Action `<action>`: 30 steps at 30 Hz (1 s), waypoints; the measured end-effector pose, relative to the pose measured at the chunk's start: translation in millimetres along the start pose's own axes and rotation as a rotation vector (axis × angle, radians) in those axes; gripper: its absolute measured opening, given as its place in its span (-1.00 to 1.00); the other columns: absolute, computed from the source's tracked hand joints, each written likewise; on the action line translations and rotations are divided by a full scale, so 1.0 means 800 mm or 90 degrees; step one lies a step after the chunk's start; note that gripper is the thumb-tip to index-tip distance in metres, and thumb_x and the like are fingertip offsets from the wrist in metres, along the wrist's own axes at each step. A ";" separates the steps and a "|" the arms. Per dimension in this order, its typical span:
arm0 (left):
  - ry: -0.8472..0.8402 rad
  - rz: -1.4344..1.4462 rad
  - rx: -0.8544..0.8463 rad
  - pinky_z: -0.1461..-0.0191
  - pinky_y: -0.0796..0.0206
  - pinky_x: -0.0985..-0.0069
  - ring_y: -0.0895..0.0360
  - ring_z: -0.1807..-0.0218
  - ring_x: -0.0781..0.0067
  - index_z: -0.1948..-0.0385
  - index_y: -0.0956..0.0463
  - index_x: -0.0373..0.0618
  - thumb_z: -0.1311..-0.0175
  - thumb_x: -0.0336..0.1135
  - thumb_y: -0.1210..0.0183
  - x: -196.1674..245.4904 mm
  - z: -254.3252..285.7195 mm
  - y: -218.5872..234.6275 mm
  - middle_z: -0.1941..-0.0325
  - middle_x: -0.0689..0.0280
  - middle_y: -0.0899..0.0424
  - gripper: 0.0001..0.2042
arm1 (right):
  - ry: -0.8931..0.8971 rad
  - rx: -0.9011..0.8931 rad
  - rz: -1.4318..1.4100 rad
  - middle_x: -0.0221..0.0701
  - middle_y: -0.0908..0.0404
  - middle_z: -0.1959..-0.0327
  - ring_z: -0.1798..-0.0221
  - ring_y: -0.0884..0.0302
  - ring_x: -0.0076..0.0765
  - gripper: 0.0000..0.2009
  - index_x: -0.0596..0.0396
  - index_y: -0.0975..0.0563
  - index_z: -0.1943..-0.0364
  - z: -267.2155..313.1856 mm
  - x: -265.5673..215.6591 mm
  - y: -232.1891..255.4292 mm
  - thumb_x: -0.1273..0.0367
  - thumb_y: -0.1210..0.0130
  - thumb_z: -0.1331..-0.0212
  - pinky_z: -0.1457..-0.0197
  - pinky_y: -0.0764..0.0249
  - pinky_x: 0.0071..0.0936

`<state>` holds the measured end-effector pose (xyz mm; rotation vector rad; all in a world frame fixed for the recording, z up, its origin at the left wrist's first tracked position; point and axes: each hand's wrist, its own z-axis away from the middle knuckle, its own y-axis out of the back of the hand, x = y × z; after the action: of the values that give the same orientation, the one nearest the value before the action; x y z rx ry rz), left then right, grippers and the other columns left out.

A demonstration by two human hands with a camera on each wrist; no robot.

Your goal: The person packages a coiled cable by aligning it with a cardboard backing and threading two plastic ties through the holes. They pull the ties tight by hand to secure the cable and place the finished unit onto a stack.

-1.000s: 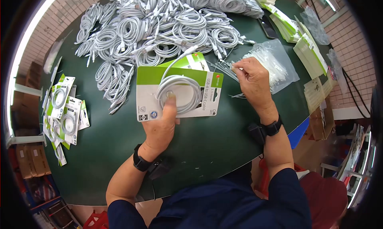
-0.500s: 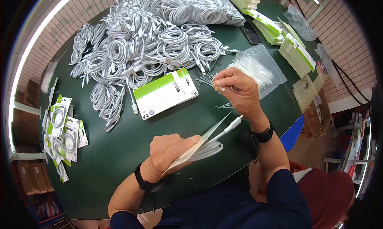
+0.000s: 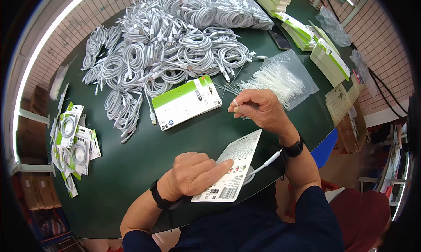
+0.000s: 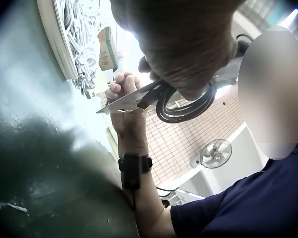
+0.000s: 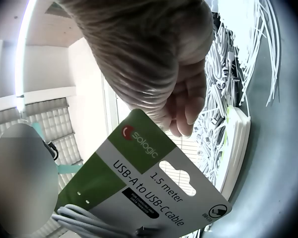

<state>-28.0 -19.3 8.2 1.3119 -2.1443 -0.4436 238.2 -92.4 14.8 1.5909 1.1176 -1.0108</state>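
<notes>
Evidently some carded cables (image 3: 80, 153) are finished by the left edge of the tabletop (image 3: 125, 164), your left hand (image 3: 193, 173) grips another card (image 3: 239, 152), your right hand (image 3: 265, 110) pinches something white, and loose coils (image 3: 193, 48) remain.

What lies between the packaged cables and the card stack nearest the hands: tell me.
Coiled white cables, a USB connector and bare green tabletop, in the head view.

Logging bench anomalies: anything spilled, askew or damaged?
Yes: some loose ties lie on the green table outside their clear bag, and the carded cables at the head view's left overlap in a skewed heap. No damage visible.
</notes>
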 end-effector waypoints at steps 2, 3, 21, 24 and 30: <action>0.003 0.002 -0.009 0.61 -0.19 0.56 -0.44 0.60 0.59 -0.04 -0.71 -0.26 -0.02 -0.38 -0.40 0.001 -0.002 0.002 0.55 0.46 -0.53 -0.54 | -0.015 -0.013 -0.011 -0.26 -0.79 0.21 0.24 -0.77 -0.45 -0.95 0.26 -0.70 0.17 0.001 -0.003 0.000 0.58 -0.25 -0.38 0.16 -0.68 -0.55; 0.005 0.004 -0.013 0.61 -0.18 0.56 -0.44 0.60 0.59 -0.05 -0.71 -0.26 -0.02 -0.38 -0.40 0.001 -0.002 0.004 0.55 0.46 -0.52 -0.54 | -0.023 -0.019 -0.015 -0.23 -0.78 0.17 0.22 -0.76 -0.44 -0.95 0.26 -0.69 0.18 0.001 -0.004 0.000 0.59 -0.23 -0.39 0.14 -0.69 -0.54; -0.005 0.011 -0.036 0.63 -0.12 0.56 -0.29 0.63 0.63 -0.04 -0.70 -0.26 -0.04 -0.41 -0.36 0.001 0.010 0.004 0.61 0.51 -0.29 -0.56 | -0.050 -0.003 0.141 -0.37 -0.73 0.35 0.37 -0.62 -0.56 -0.87 0.26 -0.67 0.08 -0.004 0.003 -0.010 0.49 -0.12 -0.51 0.24 -0.59 -0.57; -0.012 0.009 -0.041 0.63 -0.11 0.56 -0.28 0.63 0.64 -0.04 -0.71 -0.27 -0.04 -0.40 -0.36 -0.001 0.012 0.003 0.61 0.51 -0.29 -0.56 | -0.003 0.016 0.147 -0.35 -0.68 0.30 0.36 -0.62 -0.50 -0.91 0.24 -0.68 0.10 -0.003 0.010 -0.009 0.55 -0.20 -0.42 0.26 -0.56 -0.53; -0.002 0.001 -0.110 0.57 -0.16 0.53 -0.46 0.55 0.57 -0.08 -0.71 -0.19 0.00 -0.33 -0.41 0.007 0.008 0.016 0.51 0.47 -0.53 -0.51 | 0.090 0.040 0.141 -0.37 -0.63 0.19 0.32 -0.57 -0.56 -0.87 0.22 -0.73 0.07 -0.003 0.001 -0.009 0.57 -0.24 -0.39 0.25 -0.54 -0.60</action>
<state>-42.7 -18.6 11.8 1.2128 -2.0583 -0.6160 232.1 -88.8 13.2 1.8155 0.9847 -0.8036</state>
